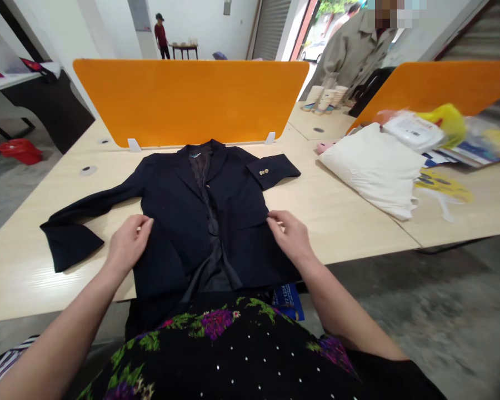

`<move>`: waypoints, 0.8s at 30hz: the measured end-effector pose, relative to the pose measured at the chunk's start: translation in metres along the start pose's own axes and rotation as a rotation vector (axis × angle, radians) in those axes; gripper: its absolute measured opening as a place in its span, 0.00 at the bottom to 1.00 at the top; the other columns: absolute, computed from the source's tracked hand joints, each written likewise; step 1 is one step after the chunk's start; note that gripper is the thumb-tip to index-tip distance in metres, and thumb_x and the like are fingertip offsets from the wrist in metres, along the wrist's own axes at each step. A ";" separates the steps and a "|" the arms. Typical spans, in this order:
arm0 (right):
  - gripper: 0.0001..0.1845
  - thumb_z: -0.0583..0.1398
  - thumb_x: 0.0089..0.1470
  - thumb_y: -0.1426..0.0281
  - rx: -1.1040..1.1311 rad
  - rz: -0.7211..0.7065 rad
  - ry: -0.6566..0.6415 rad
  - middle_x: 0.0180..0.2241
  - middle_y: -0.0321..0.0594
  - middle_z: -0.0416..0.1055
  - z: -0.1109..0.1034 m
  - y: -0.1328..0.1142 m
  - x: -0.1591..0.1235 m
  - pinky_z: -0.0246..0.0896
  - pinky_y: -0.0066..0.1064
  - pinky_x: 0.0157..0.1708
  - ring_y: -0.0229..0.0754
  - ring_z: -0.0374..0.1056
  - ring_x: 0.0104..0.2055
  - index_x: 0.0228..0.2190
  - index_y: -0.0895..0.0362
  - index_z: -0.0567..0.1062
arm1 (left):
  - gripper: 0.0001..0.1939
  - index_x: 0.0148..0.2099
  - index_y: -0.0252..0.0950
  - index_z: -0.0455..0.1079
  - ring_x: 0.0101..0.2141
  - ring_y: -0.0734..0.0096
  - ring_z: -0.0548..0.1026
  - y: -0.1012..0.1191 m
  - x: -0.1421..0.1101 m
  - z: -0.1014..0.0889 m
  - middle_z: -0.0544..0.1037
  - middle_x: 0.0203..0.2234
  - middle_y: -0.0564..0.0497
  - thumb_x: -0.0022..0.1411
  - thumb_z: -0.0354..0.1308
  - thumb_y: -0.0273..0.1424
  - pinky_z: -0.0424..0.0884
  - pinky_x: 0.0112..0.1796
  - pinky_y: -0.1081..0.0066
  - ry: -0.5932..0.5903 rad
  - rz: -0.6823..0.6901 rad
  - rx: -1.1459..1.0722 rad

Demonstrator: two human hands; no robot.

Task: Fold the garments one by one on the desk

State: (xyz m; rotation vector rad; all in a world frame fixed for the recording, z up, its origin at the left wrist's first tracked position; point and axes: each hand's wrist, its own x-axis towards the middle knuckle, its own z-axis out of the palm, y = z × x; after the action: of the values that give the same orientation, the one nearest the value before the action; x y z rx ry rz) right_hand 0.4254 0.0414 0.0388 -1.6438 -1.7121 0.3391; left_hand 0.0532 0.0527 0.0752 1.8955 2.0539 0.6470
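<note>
A dark navy blazer (245, 205) lies front side up on the light wooden table (333, 222), collar toward the orange divider. Its lower hem reaches past the table's near edge. My left hand (130, 240) pinches the blazer's left side edge, around waist height. At the opposite side edge, my right hand (289, 233) has its thumb and fingers closed on the cloth. The left-lying sleeve (75, 239) stretches out and bends back at the cuff. Folded outward, the other sleeve (277, 169) shows gold buttons. Dark lining shows through the front opening.
An orange divider (191, 100) stands behind the blazer. To the right lie a white cloth bundle (370, 166) and plastic packages (416, 130). Paper cups (325, 100) stand near a person in a beige jacket (350, 50). Another person (161, 36) stands far back. A red bucket (20, 151) sits left.
</note>
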 end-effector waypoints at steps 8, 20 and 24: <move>0.26 0.52 0.58 0.68 -0.336 -0.047 -0.108 0.43 0.48 0.70 0.028 0.023 0.005 0.65 0.38 0.41 0.50 0.69 0.42 0.58 0.57 0.63 | 0.36 0.60 0.38 0.60 0.51 0.52 0.69 -0.019 0.002 0.012 0.69 0.53 0.39 0.55 0.52 0.53 0.66 0.51 0.55 -0.046 0.087 0.048; 0.23 0.50 0.56 0.71 -0.195 -0.072 -0.064 0.41 0.45 0.72 0.033 0.034 0.004 0.66 0.39 0.44 0.48 0.69 0.42 0.53 0.56 0.70 | 0.25 0.33 0.43 0.73 0.34 0.60 0.74 -0.087 -0.017 -0.054 0.77 0.28 0.50 0.57 0.42 0.54 0.62 0.53 0.60 -0.402 0.086 0.162; 0.23 0.50 0.56 0.70 -0.213 -0.075 -0.037 0.40 0.46 0.72 0.035 0.033 0.003 0.65 0.40 0.44 0.49 0.69 0.42 0.53 0.57 0.70 | 0.26 0.42 0.40 0.69 0.40 0.54 0.74 -0.080 -0.024 -0.053 0.76 0.39 0.44 0.58 0.45 0.55 0.68 0.43 0.62 -0.141 0.066 0.311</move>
State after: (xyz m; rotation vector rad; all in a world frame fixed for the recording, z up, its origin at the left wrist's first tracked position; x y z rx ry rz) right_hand 0.4277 0.0589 -0.0062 -1.7266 -1.8857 0.1559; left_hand -0.0393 0.0180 0.0787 2.1140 2.1059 0.2069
